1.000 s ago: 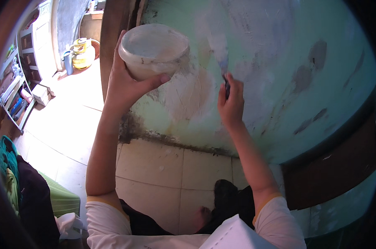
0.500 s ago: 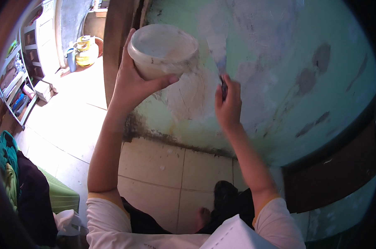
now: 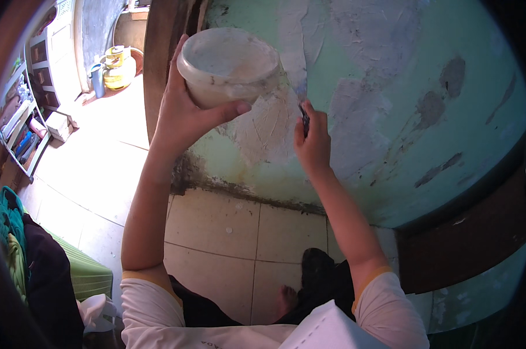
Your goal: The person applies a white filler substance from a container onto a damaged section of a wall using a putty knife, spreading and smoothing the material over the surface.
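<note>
My left hand grips a round translucent plastic tub, with whitish residue inside and on its rim, raised in front of the wall. My right hand is closed on the dark handle of a putty knife, whose blade lies at or against the mint-green wall just right of the tub. Whitish textured patches cover parts of that wall, with grey spots farther right and dark grime along its foot.
A doorway on the left shows a yellow gas cylinder, a blue pitcher and a cluttered rack. Piled clothes lie on a green item at lower left. A dark brown panel is at lower right. Tiled floor surrounds my feet.
My right hand and the putty knife have shifted a little leftward. The tub in my left hand moved right, then slightly up, still held.
</note>
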Demonstrator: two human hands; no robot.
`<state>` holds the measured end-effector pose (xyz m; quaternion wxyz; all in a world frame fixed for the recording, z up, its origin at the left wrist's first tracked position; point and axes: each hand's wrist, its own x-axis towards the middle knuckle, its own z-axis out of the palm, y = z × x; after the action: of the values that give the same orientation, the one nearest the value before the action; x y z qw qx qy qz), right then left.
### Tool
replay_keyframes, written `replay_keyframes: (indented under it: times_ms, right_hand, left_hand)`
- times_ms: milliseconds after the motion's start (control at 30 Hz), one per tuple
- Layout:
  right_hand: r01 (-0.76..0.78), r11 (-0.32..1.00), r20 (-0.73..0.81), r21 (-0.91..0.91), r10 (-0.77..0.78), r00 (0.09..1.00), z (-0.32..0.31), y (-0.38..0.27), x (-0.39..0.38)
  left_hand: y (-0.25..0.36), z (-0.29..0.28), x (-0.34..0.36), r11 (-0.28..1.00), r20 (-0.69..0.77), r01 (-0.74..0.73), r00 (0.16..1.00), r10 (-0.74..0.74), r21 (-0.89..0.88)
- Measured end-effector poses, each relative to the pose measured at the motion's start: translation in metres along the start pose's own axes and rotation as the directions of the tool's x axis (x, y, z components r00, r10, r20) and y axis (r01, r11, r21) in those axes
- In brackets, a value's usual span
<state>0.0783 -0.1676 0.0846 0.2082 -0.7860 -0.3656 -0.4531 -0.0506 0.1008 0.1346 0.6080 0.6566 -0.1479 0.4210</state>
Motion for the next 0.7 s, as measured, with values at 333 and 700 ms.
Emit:
replay_keyframes:
  times_ms: [333,700]
  right_hand:
    - [0.123,0.992,-0.174,-0.027,-0.126,0.977,-0.013,-0.02,0.087]
    - [-0.007,1.0,0.023,0.001,0.007,1.0,-0.023,0.018,-0.022]
  left_hand:
    - [-0.004,0.01,-0.001,0.997,0.022,0.017,1.0,-0.015,-0.077]
    - [-0.001,0.011,-0.002,0.999,0.023,0.031,0.999,-0.03,-0.039]
